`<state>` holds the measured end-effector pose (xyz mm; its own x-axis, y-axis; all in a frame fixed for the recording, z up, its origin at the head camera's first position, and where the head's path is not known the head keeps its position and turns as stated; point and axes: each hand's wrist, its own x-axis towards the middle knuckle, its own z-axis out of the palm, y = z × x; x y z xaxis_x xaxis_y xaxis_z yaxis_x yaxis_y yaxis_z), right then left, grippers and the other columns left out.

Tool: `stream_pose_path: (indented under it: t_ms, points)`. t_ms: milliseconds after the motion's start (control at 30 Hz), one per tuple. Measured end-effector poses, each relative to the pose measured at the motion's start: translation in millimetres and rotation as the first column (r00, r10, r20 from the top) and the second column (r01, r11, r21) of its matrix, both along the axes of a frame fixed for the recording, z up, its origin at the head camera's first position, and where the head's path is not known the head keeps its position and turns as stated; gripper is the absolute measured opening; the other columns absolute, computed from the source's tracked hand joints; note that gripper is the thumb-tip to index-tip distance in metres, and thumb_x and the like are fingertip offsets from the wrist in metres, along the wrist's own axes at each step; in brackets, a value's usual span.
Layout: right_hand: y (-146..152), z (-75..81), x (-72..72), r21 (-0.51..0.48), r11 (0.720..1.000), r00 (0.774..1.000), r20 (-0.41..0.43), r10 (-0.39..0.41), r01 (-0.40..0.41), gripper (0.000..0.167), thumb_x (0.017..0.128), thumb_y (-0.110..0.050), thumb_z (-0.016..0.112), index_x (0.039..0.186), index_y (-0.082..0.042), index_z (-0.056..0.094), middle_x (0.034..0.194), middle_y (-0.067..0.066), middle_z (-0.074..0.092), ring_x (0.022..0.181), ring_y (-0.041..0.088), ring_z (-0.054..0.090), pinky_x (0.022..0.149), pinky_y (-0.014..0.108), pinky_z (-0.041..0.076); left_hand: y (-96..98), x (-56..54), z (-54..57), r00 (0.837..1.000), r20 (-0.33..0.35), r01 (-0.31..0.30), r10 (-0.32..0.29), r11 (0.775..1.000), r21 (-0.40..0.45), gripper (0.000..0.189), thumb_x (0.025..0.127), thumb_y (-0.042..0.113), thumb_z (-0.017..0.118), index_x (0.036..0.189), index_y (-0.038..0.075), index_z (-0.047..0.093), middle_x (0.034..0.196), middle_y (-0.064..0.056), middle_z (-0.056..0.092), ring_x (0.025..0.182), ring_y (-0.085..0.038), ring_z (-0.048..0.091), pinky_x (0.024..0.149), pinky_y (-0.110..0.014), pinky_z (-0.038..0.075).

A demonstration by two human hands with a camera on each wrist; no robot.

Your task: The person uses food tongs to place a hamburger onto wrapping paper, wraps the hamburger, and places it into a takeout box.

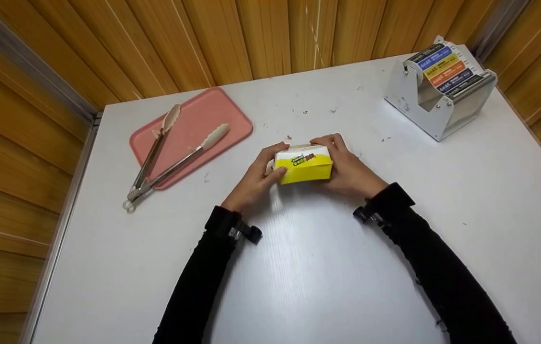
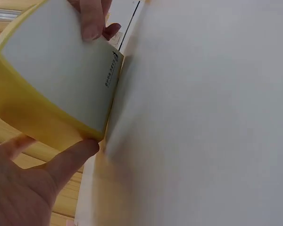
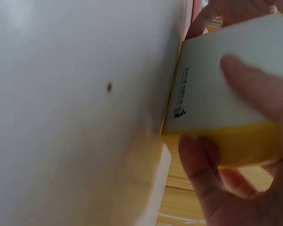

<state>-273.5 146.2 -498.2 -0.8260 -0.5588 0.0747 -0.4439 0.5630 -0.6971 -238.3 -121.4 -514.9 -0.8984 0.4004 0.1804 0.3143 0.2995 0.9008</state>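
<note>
A small yellow and white paper box (image 1: pixel 305 171) with a printed logo is between my two hands, close over the white table (image 1: pixel 299 267). My left hand (image 1: pixel 257 176) grips its left end, thumb on the near side. At the opposite end, my right hand (image 1: pixel 348 168) holds it with curled fingers. In the left wrist view, the box's white face (image 2: pixel 52 61) bears small dark print. The right wrist view shows my right thumb (image 3: pixel 254 84) lying across that face, with fingers at the yellow side (image 3: pixel 245 143).
Toward the left, metal tongs (image 1: pixel 167 171) with pale tips lie spread over a pink tray (image 1: pixel 194 112). A metal dispenser (image 1: pixel 442 105) with several coloured label rolls stands at the back right. Wood-patterned walls (image 1: pixel 261 38) border the table.
</note>
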Motion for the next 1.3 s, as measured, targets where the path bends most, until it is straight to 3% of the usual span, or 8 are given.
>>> stream_pose_path:
  t_ms: [100, 233, 433, 633, 933, 1033, 1167, 1300]
  points:
    - [4, 2.8, -0.5, -0.001, 0.999, 0.997, 0.056, 0.046, -0.046, 0.1, 0.079, -0.041, 0.09, 0.157, -0.022, 0.03, 0.152, 0.011, 0.03, 0.134, 0.037, 0.048, 0.112, 0.058, 0.044, -0.7, -0.5, 0.0, 1.0, 0.028, 0.001, -0.002, 0.999, 0.043, 0.056, 0.102, 0.021, 0.066, 0.153, 0.016, 0.044, 0.163, -0.011, 0.035, 0.15, -0.027, 0.037, 0.113, -0.048, 0.047]
    - [9, 8.7, -0.8, 0.008, 0.997, 0.988, 0.134, 0.08, -0.082, 0.089, 0.09, -0.058, 0.073, 0.16, -0.028, 0.027, 0.159, 0.007, 0.023, 0.136, 0.037, 0.044, 0.113, 0.061, 0.041, -1.4, -1.3, -0.6, 0.999, 0.051, -0.005, 0.001, 0.997, 0.082, 0.058, 0.094, 0.024, 0.078, 0.146, 0.017, 0.053, 0.159, -0.008, 0.038, 0.144, -0.026, 0.042, 0.099, -0.038, 0.058]
    - [11, 13.8, -2.9, -0.005, 0.991, 0.982, 0.137, 0.13, -0.13, 0.071, 0.102, -0.05, 0.059, 0.161, -0.026, 0.028, 0.158, 0.013, 0.025, 0.135, 0.036, 0.044, 0.112, 0.058, 0.04, -5.9, -4.6, -4.7, 0.999, 0.035, 0.002, -0.007, 0.99, 0.143, 0.068, 0.078, 0.021, 0.093, 0.139, 0.015, 0.062, 0.156, -0.005, 0.04, 0.145, -0.025, 0.042, 0.104, -0.038, 0.055]
    - [14, 14.5, -4.7, -0.042, 0.991, 0.977, 0.17, 0.132, -0.127, 0.078, 0.093, -0.047, 0.075, 0.156, -0.022, 0.037, 0.139, 0.01, 0.034, 0.132, 0.033, 0.05, 0.11, 0.048, 0.049, -6.1, -7.2, -6.9, 0.999, -0.052, 0.013, -0.007, 0.995, 0.098, 0.079, 0.061, 0.007, 0.099, 0.133, 0.009, 0.067, 0.156, -0.008, 0.041, 0.147, -0.028, 0.04, 0.111, -0.037, 0.049]
    - [13, 12.6, -4.1, -0.013, 0.998, 0.99, 0.124, 0.066, -0.065, 0.089, 0.074, -0.034, 0.095, 0.145, -0.017, 0.045, 0.125, 0.014, 0.037, 0.127, 0.036, 0.059, 0.107, 0.044, 0.053, -1.4, -4.9, -7.7, 0.997, -0.074, -0.035, 0.031, 0.998, -0.045, 0.092, 0.054, 0.017, 0.102, 0.134, 0.016, 0.057, 0.155, 0.002, 0.037, 0.151, -0.023, 0.036, 0.113, -0.028, 0.045]
    - [12, 11.6, -3.6, -0.002, 0.999, 0.993, 0.106, 0.044, -0.044, 0.094, 0.071, -0.032, 0.097, 0.147, -0.019, 0.044, 0.123, 0.015, 0.038, 0.127, 0.036, 0.06, 0.107, 0.043, 0.053, 0.7, -5.2, -9.1, 0.996, -0.059, -0.071, 0.067, 0.996, -0.054, 0.095, 0.052, 0.019, 0.103, 0.129, 0.015, 0.048, 0.148, 0.0, 0.033, 0.15, -0.023, 0.034, 0.115, -0.027, 0.042]
    - [12, 10.3, -3.2, -0.002, 0.999, 0.994, 0.098, 0.038, -0.038, 0.097, 0.071, -0.03, 0.098, 0.15, -0.021, 0.044, 0.122, 0.014, 0.037, 0.129, 0.035, 0.059, 0.108, 0.041, 0.053, 1.5, -5.7, -10.2, 0.991, -0.063, -0.125, 0.117, 0.982, -0.143, 0.094, 0.051, 0.027, 0.104, 0.119, 0.012, 0.041, 0.132, -0.003, 0.037, 0.144, -0.021, 0.04, 0.12, -0.026, 0.036]
    - [12, 9.3, -3.3, -0.007, 0.999, 0.995, 0.085, 0.046, -0.046, 0.097, 0.071, -0.029, 0.097, 0.152, -0.022, 0.044, 0.121, 0.015, 0.037, 0.128, 0.036, 0.059, 0.107, 0.041, 0.053, 1.5, -5.8, -9.7, 0.991, -0.076, -0.127, 0.113, 0.965, -0.228, 0.089, 0.052, 0.032, 0.103, 0.113, 0.009, 0.043, 0.12, -0.004, 0.044, 0.129, -0.018, 0.047, 0.12, -0.026, 0.036]
